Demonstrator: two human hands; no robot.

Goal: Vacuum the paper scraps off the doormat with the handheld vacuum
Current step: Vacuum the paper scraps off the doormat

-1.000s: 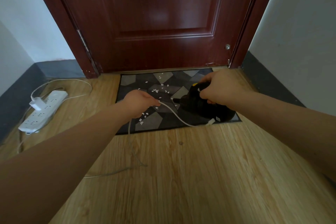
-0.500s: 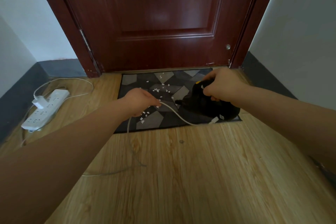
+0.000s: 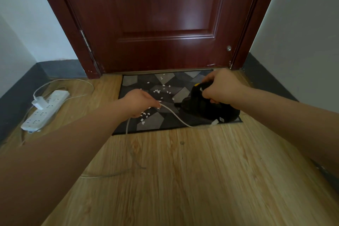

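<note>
Doormat (image 3: 146,124) unchanged; right hand (image 3: 221,88) has lifted vacuum (image 3: 205,106) slightly

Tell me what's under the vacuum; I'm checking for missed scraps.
The vacuum sits on the doormat. Scraps lie left of it; any beneath it are covered.

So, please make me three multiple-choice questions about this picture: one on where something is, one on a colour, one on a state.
1. Where does the power strip lie?
A. on the doormat
B. on the floor left of the doormat
C. against the door

2. What colour is the cable in the left hand?
A. white
B. red
C. black

3. What is the right hand doing?
A. hanging free
B. pressing the door
C. gripping the handheld vacuum

Answers: 1 B, it rests on wood by the left wall. 2 A, it shows pale against the doormat. 3 C, its fingers curl round the handle.
</note>
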